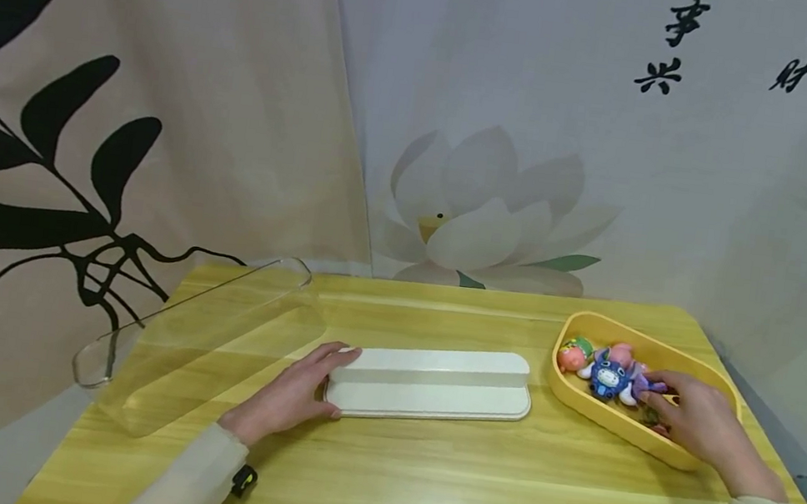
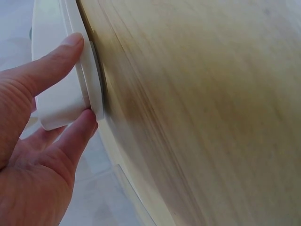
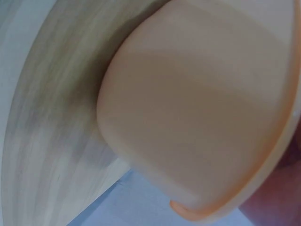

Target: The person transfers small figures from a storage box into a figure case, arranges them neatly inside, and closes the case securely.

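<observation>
A long white base with a raised ridge lies mid-table. The left hand grips its left end; in the left wrist view the hand has its thumb and fingers round the end of the white base. On the right, the right hand reaches into a yellow tray, its fingers at a purple figure beside a blue figure; whether it pinches one is unclear. In the right wrist view the tray hides most of the hand.
A clear transparent cover lies at the left of the wooden table, its left end past the table's edge. Pink and green figures sit at the tray's left end. Behind the table hangs a printed curtain.
</observation>
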`<state>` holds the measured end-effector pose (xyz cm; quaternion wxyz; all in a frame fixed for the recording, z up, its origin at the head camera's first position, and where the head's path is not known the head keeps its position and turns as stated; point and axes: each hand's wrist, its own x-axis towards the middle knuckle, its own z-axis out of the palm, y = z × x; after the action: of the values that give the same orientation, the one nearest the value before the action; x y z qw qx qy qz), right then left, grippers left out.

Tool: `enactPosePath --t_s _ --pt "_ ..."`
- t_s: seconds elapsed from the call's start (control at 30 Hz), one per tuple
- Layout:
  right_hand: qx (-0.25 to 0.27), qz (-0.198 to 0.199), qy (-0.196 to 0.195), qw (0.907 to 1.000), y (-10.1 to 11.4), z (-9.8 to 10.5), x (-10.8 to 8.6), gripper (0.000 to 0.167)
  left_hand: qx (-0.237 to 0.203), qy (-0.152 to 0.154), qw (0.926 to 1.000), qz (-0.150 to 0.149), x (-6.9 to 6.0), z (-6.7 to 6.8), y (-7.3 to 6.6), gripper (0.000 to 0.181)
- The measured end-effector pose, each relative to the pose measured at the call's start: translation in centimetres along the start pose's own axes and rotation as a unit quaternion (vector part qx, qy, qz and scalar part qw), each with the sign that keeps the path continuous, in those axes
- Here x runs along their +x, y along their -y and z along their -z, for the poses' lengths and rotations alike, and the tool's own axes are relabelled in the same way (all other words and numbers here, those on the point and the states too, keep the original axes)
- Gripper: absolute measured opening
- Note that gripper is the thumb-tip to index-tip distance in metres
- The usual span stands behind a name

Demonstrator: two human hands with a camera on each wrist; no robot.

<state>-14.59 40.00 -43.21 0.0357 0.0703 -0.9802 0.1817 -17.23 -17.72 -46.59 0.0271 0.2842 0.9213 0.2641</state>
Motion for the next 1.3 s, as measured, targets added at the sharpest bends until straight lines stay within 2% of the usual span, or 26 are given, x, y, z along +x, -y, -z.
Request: enactPosePath --t_s 0.3,0.53,0.83,1.0,1.13,1.3 --pt "0.008 -0.023 -0.031 0.9992 -0.1 0.6 -0.5 0.036 -0.014 0.006 0.9999 0.004 -0.1 0.0 0.0 0.091" --pt "0.010 -0.051 -0.020 0.9984 -0.2 1.2 -0.5 0.046 -0.014 0.004 0.9999 0.009 -0.1 0.0 0.0 0.091" --pt "0.012 -0.054 -0.032 0.9980 -0.8 0.6 -0.2 0.035 -0.015 0.009 0.9997 0.019 0.0 0.0 -0.2 0.090" --pt "0.032 -0.048 0.004 0.9983 -1.2 0.7 0.2 0.039 -0.016 0.015 0.9996 0.020 0.3 0.1 -0.3 0.089" --pt "0.057 -0.027 0.034 0.9974 -1.3 0.7 0.5 0.045 -0.013 0.015 0.9996 0.020 0.5 0.1 -0.3 0.089" --pt "0.058 -0.007 0.059 0.9965 -1.3 0.5 0.8 0.048 -0.009 0.011 0.9997 0.019 0.3 0.0 -0.2 0.089"
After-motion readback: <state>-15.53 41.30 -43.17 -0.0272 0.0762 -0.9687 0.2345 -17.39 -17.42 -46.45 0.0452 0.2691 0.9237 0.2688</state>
